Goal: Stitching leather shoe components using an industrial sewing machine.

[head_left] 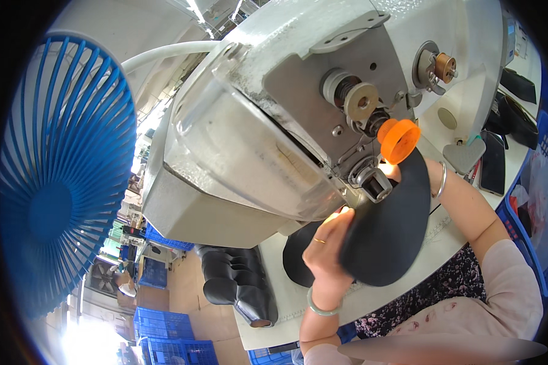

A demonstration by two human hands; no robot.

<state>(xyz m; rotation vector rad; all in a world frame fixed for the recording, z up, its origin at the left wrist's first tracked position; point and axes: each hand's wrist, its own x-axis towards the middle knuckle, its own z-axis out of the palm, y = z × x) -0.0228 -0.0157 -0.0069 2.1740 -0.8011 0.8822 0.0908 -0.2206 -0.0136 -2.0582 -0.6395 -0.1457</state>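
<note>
A curved black piece, smooth like leather (pixel 389 231), stands tilted up under the head of a sewing machine (pixel 243 152). My left hand (pixel 329 252), with a ring and a pale bangle, pinches its left edge close to the stitching area. Behind the piece is my right hand (pixel 434 173), with a silver bangle at the wrist. Most of its fingers are hidden; a bit of skin shows at the piece's upper edge, where it grips. An orange knob (pixel 399 141) juts out just above. The needle cannot be made out. More black material (pixel 298 258) lies left of my left hand.
A large blue fan (pixel 61 182) stands at the left. Stacked black shaped pieces (pixel 234 280) overhang the left side of the white table (pixel 274 304). At the right are a phone-like dark slab (pixel 493 163) and a blue basket (pixel 523 237). Blue crates (pixel 164 325) stand on the floor.
</note>
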